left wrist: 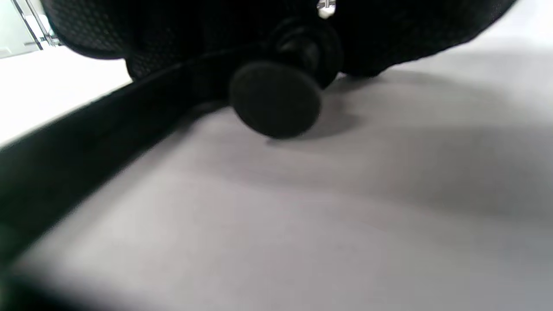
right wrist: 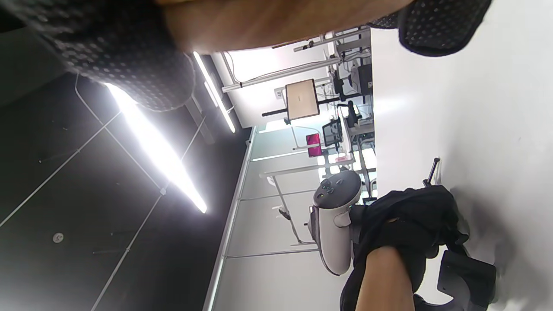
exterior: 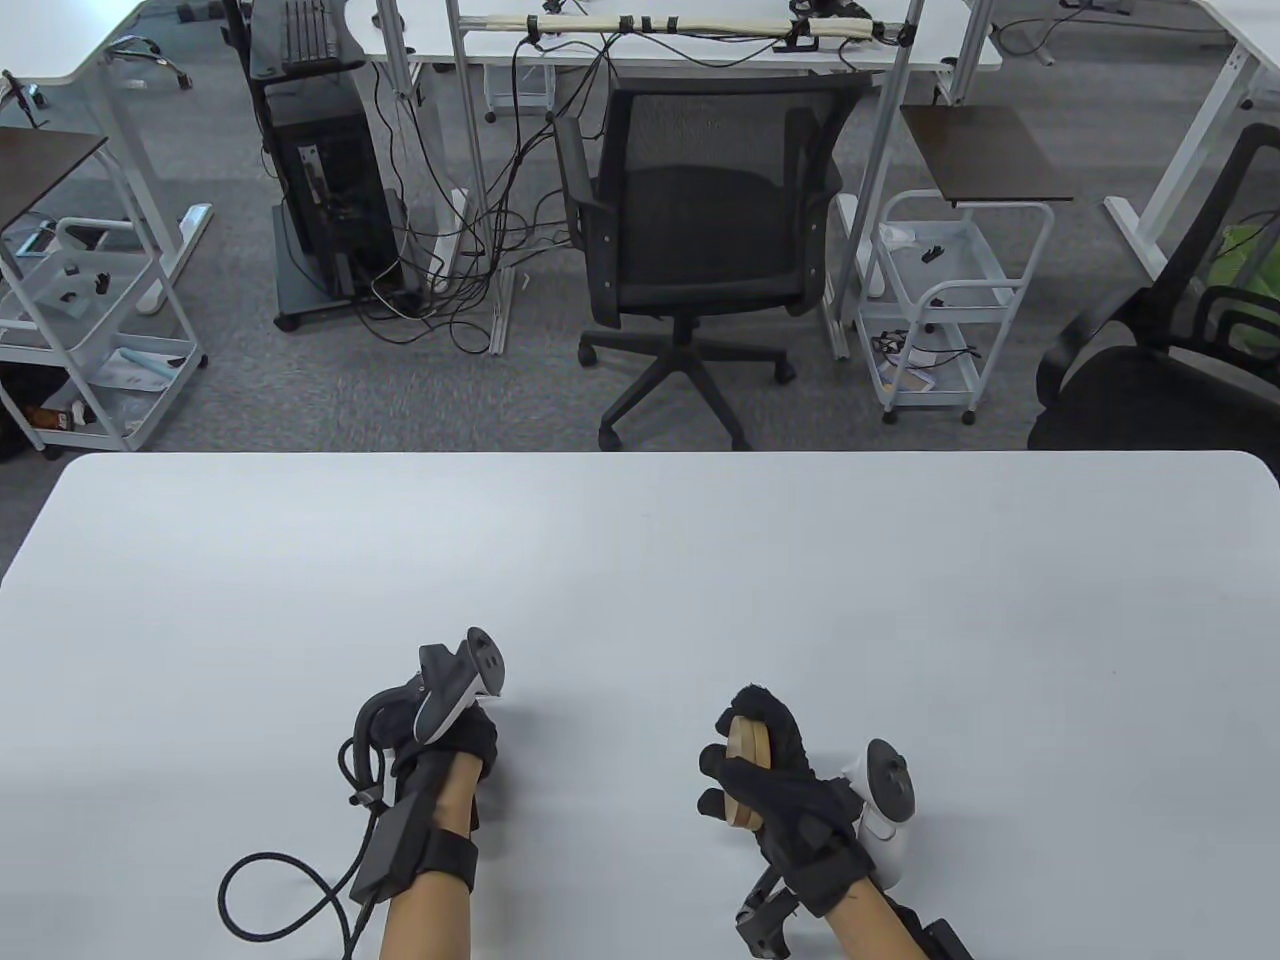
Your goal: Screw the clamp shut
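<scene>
My left hand [exterior: 470, 742] rests on the white table [exterior: 640, 560], closed over a black clamp that it hides in the table view. The left wrist view shows the clamp's black frame [left wrist: 99, 134] and its round screw pad [left wrist: 276, 98] just above the tabletop. In the right wrist view a thin metal handle bar [right wrist: 432, 170] sticks out beyond the left hand [right wrist: 410, 224]. My right hand [exterior: 740, 775] grips a light wooden block [exterior: 748, 752] a hand's width to the right, held off the clamp. The wood also shows in the right wrist view [right wrist: 268, 21].
The table's far edge [exterior: 640, 455] runs across the middle of the view. A black office chair [exterior: 700, 240] and white carts [exterior: 940, 300] stand on the floor beyond it. A black cable [exterior: 270, 890] loops on the table by my left forearm.
</scene>
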